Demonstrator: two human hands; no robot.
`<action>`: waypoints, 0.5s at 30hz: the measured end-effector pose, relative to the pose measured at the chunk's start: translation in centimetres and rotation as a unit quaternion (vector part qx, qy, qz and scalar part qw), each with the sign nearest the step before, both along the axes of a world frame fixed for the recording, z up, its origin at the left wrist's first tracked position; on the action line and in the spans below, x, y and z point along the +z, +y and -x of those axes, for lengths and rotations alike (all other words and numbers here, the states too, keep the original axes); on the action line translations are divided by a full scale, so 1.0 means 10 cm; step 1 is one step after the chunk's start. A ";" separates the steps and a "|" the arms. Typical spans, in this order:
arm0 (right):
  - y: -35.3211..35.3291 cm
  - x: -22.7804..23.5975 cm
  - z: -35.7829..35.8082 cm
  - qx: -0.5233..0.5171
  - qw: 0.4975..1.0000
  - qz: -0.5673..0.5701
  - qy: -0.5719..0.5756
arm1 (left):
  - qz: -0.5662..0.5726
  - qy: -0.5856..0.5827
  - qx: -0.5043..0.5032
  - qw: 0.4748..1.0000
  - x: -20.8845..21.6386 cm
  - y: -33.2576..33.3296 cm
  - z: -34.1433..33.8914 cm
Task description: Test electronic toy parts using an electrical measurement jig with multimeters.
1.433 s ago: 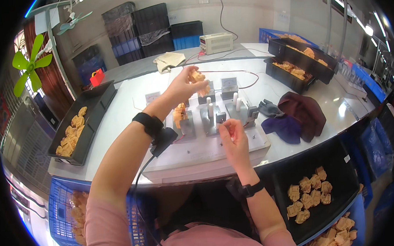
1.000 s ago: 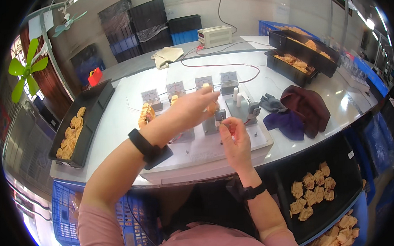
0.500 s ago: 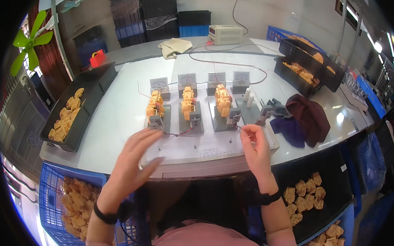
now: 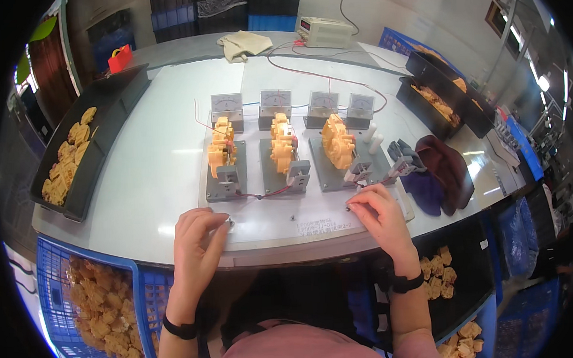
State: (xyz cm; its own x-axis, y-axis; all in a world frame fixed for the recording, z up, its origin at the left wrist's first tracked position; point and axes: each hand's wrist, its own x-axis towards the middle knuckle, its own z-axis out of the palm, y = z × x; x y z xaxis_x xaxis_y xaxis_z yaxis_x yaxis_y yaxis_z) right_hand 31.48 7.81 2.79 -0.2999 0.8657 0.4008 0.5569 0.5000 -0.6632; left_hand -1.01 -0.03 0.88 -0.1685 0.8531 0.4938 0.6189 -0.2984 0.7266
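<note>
A white board (image 4: 263,228) on the table bears three grey test stands, each holding a yellow plastic gearbox: left (image 4: 222,146), middle (image 4: 282,144) and right (image 4: 338,142). Several analog meters (image 4: 275,101) stand behind them. Along the board's front edge sit small metal toggle switches, the middle one (image 4: 293,218) untouched. My left hand (image 4: 198,242) has thumb and forefinger pinched at the left toggle switch (image 4: 231,223). My right hand (image 4: 384,221) is likewise closed, its fingertips at the right toggle switch (image 4: 348,207). Thin wires (image 4: 260,196) link the stands' grey clamps.
A long black tray (image 4: 93,149) of yellow gearboxes lies at left; black bins (image 4: 427,109) stand at back right. Dark cloths (image 4: 443,172) lie right of the board. A power supply (image 4: 327,31) sits behind. Below the table edge are a blue crate (image 4: 52,298) and a black tray (image 4: 470,286).
My left hand has dropped from the left stand to the left toggle switch, its fingers closing. My right hand has moved down from the wire to the right toggle switch. The view has shifted slightly.
</note>
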 end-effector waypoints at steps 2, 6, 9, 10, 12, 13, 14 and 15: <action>0.00 -0.03 0.01 -0.006 1.000 -0.004 -0.002 | 0.015 0.007 -0.016 1.000 -0.01 0.08 -0.02; 0.00 -0.07 0.04 -0.025 0.999 -0.028 -0.007 | 0.015 0.041 0.006 0.999 -0.03 0.15 -0.05; -0.01 -0.06 0.07 -0.039 0.999 -0.035 -0.014 | 0.017 0.033 0.019 0.999 -0.04 0.14 -0.08; -0.01 -0.05 0.08 -0.037 0.999 -0.038 -0.012 | 0.020 0.024 0.020 0.999 -0.05 0.14 -0.08; -0.01 -0.05 0.10 -0.044 0.997 -0.056 -0.019 | 0.015 0.024 0.025 0.999 -0.07 0.14 -0.07; 0.00 -0.05 0.10 -0.044 0.997 -0.061 -0.017 | 0.023 0.021 0.025 0.999 -0.09 0.14 -0.06; 0.00 -0.06 0.10 -0.039 0.998 -0.054 -0.018 | 0.025 0.019 0.026 0.999 -0.12 0.13 -0.06; 0.00 -0.06 0.08 -0.037 0.998 -0.054 -0.010 | 0.015 0.020 0.022 0.999 -0.15 0.12 -0.05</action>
State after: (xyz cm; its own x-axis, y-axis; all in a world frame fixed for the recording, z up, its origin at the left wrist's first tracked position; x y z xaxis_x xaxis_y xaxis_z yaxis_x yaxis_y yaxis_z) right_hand 30.65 7.85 2.14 -0.2463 0.8375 0.4878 0.6075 0.5256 -0.5956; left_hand -0.50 1.21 -0.58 -0.1864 0.8598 0.4754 0.6599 -0.2489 0.7090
